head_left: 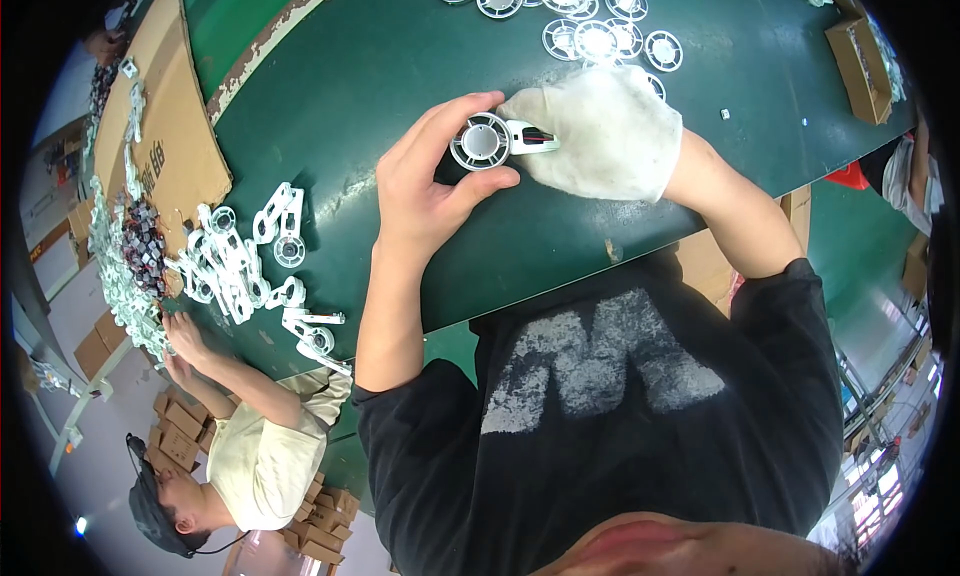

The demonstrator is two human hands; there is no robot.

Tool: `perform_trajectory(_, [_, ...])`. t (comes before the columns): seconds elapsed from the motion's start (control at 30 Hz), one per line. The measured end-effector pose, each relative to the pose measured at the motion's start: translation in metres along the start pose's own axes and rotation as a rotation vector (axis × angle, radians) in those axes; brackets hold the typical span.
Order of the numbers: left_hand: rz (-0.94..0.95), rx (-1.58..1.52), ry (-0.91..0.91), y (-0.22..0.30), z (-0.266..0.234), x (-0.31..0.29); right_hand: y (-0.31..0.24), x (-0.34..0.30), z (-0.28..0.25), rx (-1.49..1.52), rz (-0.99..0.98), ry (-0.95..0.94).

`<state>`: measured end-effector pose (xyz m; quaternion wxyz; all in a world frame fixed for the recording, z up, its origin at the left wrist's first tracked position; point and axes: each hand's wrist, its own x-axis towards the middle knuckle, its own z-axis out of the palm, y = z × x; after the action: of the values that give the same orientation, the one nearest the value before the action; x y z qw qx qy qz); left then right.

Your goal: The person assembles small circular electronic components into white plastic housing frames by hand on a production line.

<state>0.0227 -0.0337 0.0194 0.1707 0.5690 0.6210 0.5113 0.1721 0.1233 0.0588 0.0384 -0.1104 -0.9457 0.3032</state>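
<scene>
Between my hands is a white fan part (pixel 482 144) with a round, spoked head and a grey disc at its centre. A short white handle sticks out from the head, and a dark slot with a bit of red shows in it. My left hand (pixel 425 171), bare, curls thumb and fingers around the rim of the head. My right hand (pixel 605 136) wears a white glove and closes around the handle end, hiding part of it. Just beyond the glove lie several loose round fan grilles (pixel 597 40), silvery white and partly overlapping.
A pile of white fan bodies (pixel 225 261) lies on the green table (pixel 330 126) to the left. Past it are small dark parts (pixel 143 241) and a cardboard sheet (pixel 180 106). A co-worker's hand (pixel 185 341) reaches in there. An open cardboard box (pixel 860 71) stands far right.
</scene>
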Motion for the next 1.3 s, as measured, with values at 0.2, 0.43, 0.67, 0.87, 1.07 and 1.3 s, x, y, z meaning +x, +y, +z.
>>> perform_trajectory(0.2, [0.018,0.204,0.060,0.004,0.000,0.000,0.000,0.000,0.009,-0.023,0.013,0.084])
perform_trajectory(0.43, [0.054,0.140,0.002,0.005,-0.005,0.002,-0.001,-0.001,0.003,0.141,0.031,-0.030])
perform_trajectory(0.67, [0.270,0.286,-0.003,0.001,0.001,-0.004,0.005,0.007,-0.025,0.701,0.179,-0.551])
perform_trajectory(0.87, [0.381,0.326,0.038,-0.003,0.007,0.002,-0.003,0.008,-0.018,0.606,0.248,-0.582])
perform_trajectory(1.07, [0.356,0.322,0.036,0.000,-0.001,0.007,0.001,0.008,-0.008,0.683,0.136,-0.469])
perform_trajectory(1.3, [0.239,0.051,-0.038,0.001,-0.007,0.006,-0.001,0.004,0.013,0.634,0.115,-0.301])
